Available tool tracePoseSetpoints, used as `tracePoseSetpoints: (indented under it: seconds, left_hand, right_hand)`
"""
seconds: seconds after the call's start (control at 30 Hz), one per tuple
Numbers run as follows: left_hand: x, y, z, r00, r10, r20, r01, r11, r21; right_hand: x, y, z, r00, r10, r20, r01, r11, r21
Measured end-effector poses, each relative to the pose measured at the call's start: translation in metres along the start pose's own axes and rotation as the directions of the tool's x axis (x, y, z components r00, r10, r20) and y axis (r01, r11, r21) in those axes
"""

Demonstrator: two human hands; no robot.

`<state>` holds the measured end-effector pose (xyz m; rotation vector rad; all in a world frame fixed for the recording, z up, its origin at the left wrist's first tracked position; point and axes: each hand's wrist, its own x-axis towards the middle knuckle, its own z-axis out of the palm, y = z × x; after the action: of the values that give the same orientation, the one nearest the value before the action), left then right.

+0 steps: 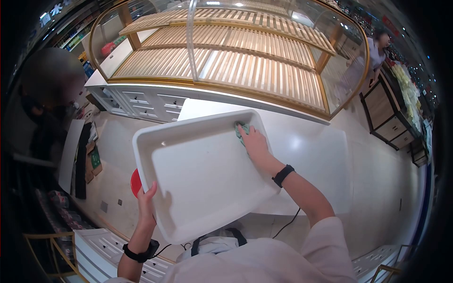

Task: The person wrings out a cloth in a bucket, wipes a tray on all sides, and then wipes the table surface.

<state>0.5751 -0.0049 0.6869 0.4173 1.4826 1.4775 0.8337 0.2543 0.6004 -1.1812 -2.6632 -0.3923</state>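
A large white plastic tub (203, 165) is tilted over the white table (316, 160), its inside facing me. My left hand (146, 203) grips the tub's left rim, thumb over the edge. My right hand (255, 144) presses a green cloth (242, 134) against the inner wall at the tub's upper right corner, its fingers bent round the cloth. Part of a round red object (136, 183) shows behind the tub's left side, beside my left hand.
A glass display case (217, 82) with slatted wooden shelves stands beyond the table. One person (375, 52) is at the right back, another (47, 89) at the left. Flattened cardboard (96, 159) lies on the left floor. A black cable (289, 222) hangs near the table's front.
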Motion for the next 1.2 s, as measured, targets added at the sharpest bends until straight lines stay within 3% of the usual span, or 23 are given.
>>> tracePoseSetpoints:
  seconds: [0.13,0.23,0.33,0.43,0.47,0.6,0.7,0.93,1.03,1.2]
  left_hand:
    - [0.003,0.000,-0.008,0.997,0.066,-0.028,-0.065,0.997,0.051]
    - [0.002,0.010,-0.011,0.991,0.106,-0.086,-0.098,0.990,0.100]
    - [-0.001,0.017,-0.009,0.986,0.146,-0.086,-0.129,0.975,0.183]
    - [-0.006,0.025,-0.004,0.963,0.264,-0.056,-0.241,0.935,0.262]
    - [-0.004,0.026,-0.005,0.966,0.245,-0.078,-0.219,0.943,0.252]
    - [0.003,0.026,-0.015,0.976,0.184,-0.114,-0.159,0.967,0.199]
    - [0.003,0.025,-0.017,0.983,0.156,-0.102,-0.139,0.978,0.157]
    - [-0.015,0.029,-0.011,0.977,0.206,-0.057,-0.193,0.963,0.187]
    - [-0.028,0.037,-0.002,0.981,0.188,-0.042,-0.174,0.960,0.220]
    - [-0.026,0.037,-0.004,0.971,0.231,-0.065,-0.209,0.947,0.242]
  right_hand:
    - [0.009,0.010,-0.005,0.998,-0.022,-0.061,0.016,0.995,-0.101]
    - [0.012,0.008,-0.007,0.996,0.055,-0.073,-0.061,0.995,-0.075]
    - [0.016,0.007,-0.009,0.981,0.162,0.108,-0.163,0.987,0.007]
    - [0.022,0.022,-0.053,0.992,0.047,-0.118,-0.031,0.990,0.135]
    - [0.024,0.030,-0.055,0.964,-0.048,-0.260,0.086,0.987,0.135]
    - [0.025,0.043,-0.063,0.884,-0.303,-0.356,0.348,0.935,0.068]
    - [0.027,0.040,-0.044,0.881,-0.351,-0.318,0.391,0.918,0.070]
    - [0.009,0.028,-0.014,0.904,-0.375,-0.205,0.350,0.925,-0.147]
    - [-0.005,0.021,-0.002,0.937,-0.328,-0.123,0.323,0.944,-0.059]
    - [-0.044,-0.004,0.017,0.922,-0.365,-0.127,0.368,0.930,-0.004]
